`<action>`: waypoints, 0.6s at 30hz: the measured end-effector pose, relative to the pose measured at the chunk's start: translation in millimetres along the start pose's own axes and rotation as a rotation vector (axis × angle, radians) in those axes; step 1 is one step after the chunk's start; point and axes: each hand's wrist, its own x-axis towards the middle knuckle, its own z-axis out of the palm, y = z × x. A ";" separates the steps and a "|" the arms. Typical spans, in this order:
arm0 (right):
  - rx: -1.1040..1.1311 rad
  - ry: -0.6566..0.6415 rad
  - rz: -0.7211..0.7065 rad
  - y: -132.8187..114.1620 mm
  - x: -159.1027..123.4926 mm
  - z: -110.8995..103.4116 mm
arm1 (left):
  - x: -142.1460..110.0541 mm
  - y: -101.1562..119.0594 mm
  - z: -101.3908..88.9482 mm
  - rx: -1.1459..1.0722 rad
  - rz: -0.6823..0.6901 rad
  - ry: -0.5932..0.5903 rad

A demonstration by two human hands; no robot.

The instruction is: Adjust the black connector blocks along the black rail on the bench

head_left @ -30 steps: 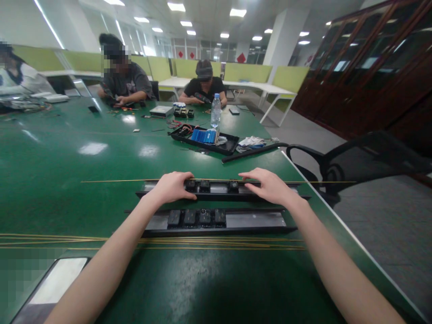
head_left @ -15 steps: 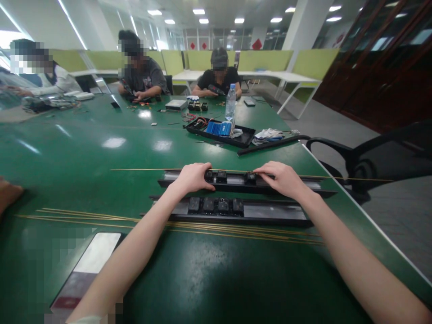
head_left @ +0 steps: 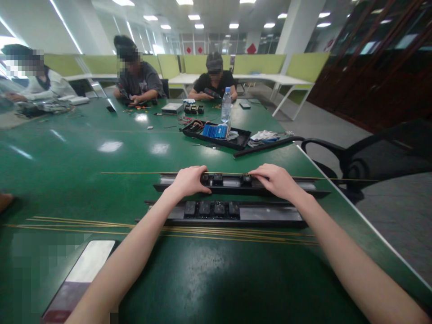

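Across the table lies the far black channel (head_left: 229, 189), a long open trough with several black blocks in it. My left hand (head_left: 188, 181) is closed around its left part, thumb on the front wall and fingers at the back, beside a black block (head_left: 218, 179). A thin brass-coloured rod (head_left: 135, 173) runs along the back of this channel and sticks out past both ends. My right hand (head_left: 275, 180) pinches the rod next to another black block (head_left: 246, 179); the fingertips partly hide the contact. Nearer to me, a second black channel (head_left: 270, 213) holds a row of several black blocks (head_left: 204, 209).
Several loose brass-coloured rods (head_left: 81, 226) lie in front, under my left forearm. A phone (head_left: 79, 281) is at lower left. Beyond are a black tray (head_left: 241, 141), gloves (head_left: 265, 137), a black bar (head_left: 266, 147) and a bottle (head_left: 226, 108). Several people sit around the table.
The view has shifted slightly. The rod has slid a little to the left along the far channel; both hands keep nearly the same places on it.
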 end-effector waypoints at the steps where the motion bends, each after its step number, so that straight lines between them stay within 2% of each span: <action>1: -0.001 0.000 -0.002 0.4 -0.2 0.3 | 0.1 0.2 0.0 0.005 -0.001 -0.001; 18: -0.046 0.012 0.007 -0.1 -1.7 3.5 | 1.3 -1.1 2.4 0.021 0.034 0.030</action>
